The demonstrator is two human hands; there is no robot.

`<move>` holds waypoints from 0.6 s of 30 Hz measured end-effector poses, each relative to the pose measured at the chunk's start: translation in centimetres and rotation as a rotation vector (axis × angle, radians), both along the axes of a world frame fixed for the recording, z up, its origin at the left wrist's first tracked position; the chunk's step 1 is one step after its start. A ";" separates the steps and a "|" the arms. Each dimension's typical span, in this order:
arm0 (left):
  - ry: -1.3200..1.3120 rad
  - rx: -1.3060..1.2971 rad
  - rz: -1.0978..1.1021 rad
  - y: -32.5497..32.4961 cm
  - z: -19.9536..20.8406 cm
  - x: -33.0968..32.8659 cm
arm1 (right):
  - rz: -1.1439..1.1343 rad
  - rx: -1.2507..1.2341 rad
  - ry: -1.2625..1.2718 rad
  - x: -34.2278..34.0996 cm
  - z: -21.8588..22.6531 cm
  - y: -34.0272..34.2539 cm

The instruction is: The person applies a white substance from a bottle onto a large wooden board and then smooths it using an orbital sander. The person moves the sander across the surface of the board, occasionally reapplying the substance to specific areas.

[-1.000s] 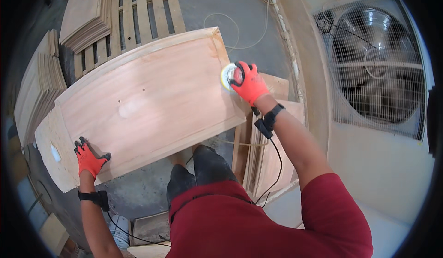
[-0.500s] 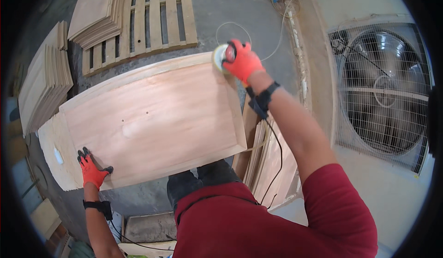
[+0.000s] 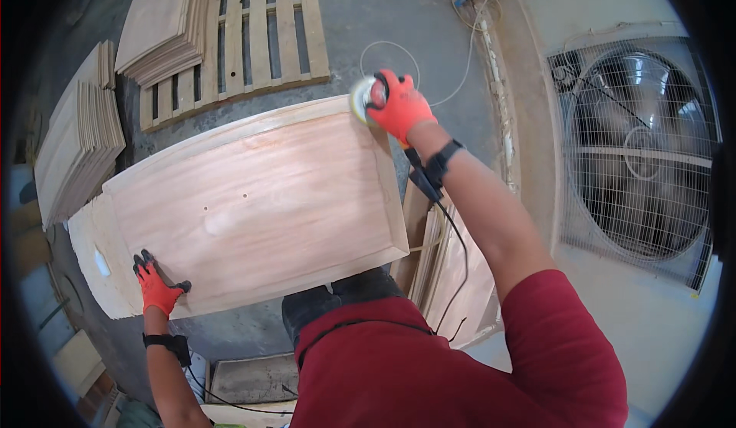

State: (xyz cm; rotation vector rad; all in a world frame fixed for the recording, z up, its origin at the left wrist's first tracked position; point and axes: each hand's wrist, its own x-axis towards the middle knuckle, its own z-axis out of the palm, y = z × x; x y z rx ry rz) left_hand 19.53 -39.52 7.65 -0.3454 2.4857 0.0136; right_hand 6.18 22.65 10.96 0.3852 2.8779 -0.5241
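Note:
A large framed wooden panel (image 3: 284, 198) lies flat in front of me, with two small dark holes in its face. At its far right corner my right hand (image 3: 402, 109), in an orange-red glove, is closed around a round power sander (image 3: 368, 100). The sander's pale disc rests on the frame's corner and looks blurred. My left hand (image 3: 159, 286), gloved in orange-red with black fingertips, lies with its fingers spread on the panel's near left part. Beyond that hand, a small white bottle-like object (image 3: 102, 264) lies on the rough board (image 3: 92, 229) at the panel's left end.
A slatted pallet (image 3: 264, 37) carries a stack of thin wooden sheets (image 3: 157, 22) at the far left. Another sheet stack (image 3: 80, 137) stands left of the panel. A large caged fan (image 3: 640, 152) is on the right. A thin hose (image 3: 460, 75) trails across the floor; boards (image 3: 452, 275) lean at the near right.
The sander and my right hand have shifted very slightly left at the far right corner. My left hand stays spread on the panel. The whole view has moved a little.

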 end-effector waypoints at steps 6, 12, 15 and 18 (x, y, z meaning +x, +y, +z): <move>0.063 -0.010 -0.027 -1.1 -0.6 1.4 | 0.192 -0.043 -0.071 11.3 -0.7 -2.5; 0.009 -0.025 -0.024 -0.4 -0.3 0.2 | 0.061 -0.009 -0.013 3.7 -0.6 -0.2; 0.098 0.015 -0.061 -0.8 -0.7 0.6 | -0.063 -0.040 -0.031 0.9 0.1 0.7; 0.084 0.009 -0.036 -0.4 -0.2 0.9 | -0.147 -0.184 0.041 4.2 -1.7 1.5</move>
